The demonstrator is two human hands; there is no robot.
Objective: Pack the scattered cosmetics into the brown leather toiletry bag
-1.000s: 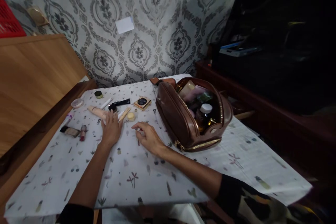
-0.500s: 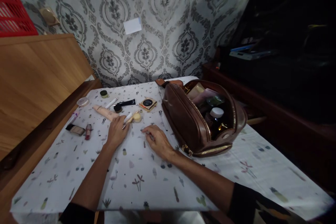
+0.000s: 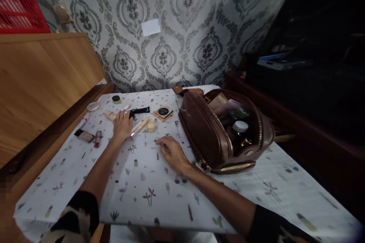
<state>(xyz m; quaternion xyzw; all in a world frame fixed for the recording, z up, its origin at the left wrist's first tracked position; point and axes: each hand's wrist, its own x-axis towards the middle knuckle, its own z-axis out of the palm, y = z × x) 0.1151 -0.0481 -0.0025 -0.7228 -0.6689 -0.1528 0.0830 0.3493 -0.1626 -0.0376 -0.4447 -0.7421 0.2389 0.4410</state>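
Observation:
My left hand [image 3: 122, 125] lies on the patterned tablecloth [image 3: 148, 193] with its fingers stretched flat over the end of a beige tube [image 3: 109, 115], close to a black tube [image 3: 139, 110]. A wooden-handled brush [image 3: 140, 126] and a small yellow pot [image 3: 151, 126] sit just right of it. My right hand [image 3: 172, 152] rests on the cloth beside an open brown leather bag [image 3: 208, 133], fingers curled in a pinch on something too small to make out. A white-capped bottle [image 3: 240, 126] stands inside the bag.
A gold square compact [image 3: 163, 112], a dark jar [image 3: 116, 99], a pink round case [image 3: 93, 106], a flat palette [image 3: 84, 135] and a lipstick [image 3: 98, 139] lie at the table's far left. A wooden board [image 3: 42, 76] flanks the left, dark furniture [image 3: 285, 98] the right.
My left hand has slid forward and left, off the brush and onto the beige tube. My right hand has stayed in place beside the bag.

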